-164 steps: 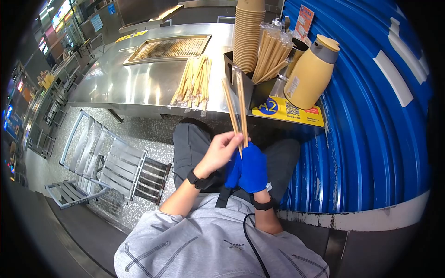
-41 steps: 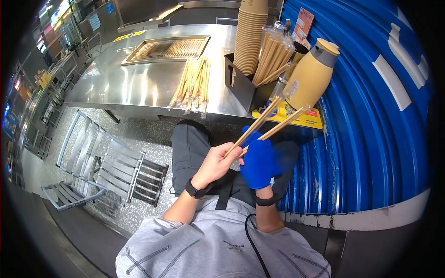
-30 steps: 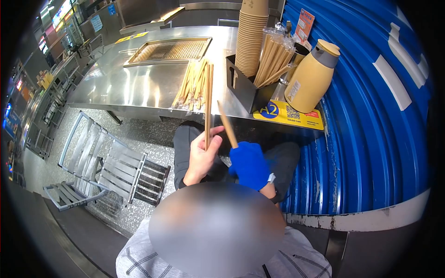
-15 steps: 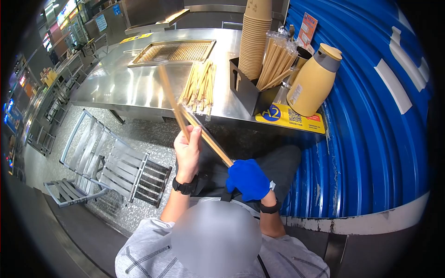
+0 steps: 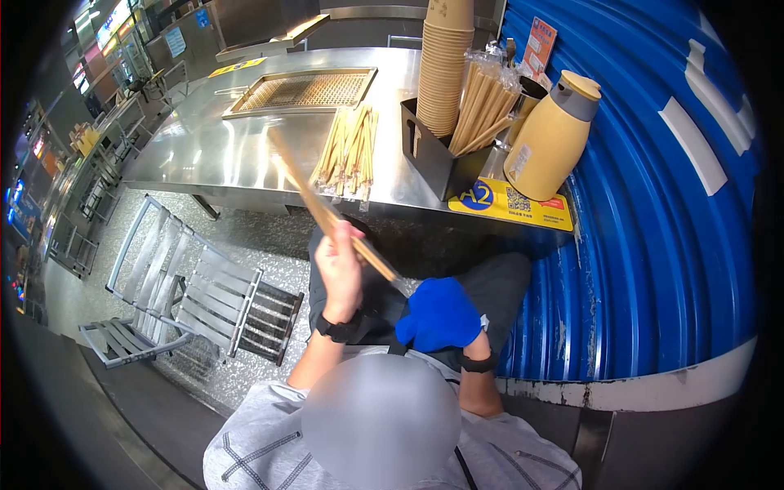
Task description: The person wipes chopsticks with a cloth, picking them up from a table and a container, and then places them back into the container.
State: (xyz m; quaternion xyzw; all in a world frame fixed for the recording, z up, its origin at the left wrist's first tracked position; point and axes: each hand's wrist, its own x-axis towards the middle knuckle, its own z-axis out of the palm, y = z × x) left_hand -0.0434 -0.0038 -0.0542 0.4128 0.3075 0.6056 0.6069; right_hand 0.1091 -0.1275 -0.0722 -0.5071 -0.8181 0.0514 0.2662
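L hand (image 5: 339, 269) is up in front of the chest, bare, fingers curled tight in a grip, thumb side up. L forearm (image 5: 314, 359) slopes up from the grey sleeve, w/ a black band at the wrist. R hand (image 5: 441, 314) sits lower, just beside it, blue-gloved, closed fist-like w/ its back up; R forearm (image 5: 478, 392) bare, black band at the wrist too.

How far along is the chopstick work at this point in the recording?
It looks partway. Done: a bundle of wrapped chopsticks already stands in the black holder. In hand: the left hand grips a pair of chopsticks, whose lower end meets the blue-gloved right hand. Left: a loose pile of chopsticks lies on the steel counter.
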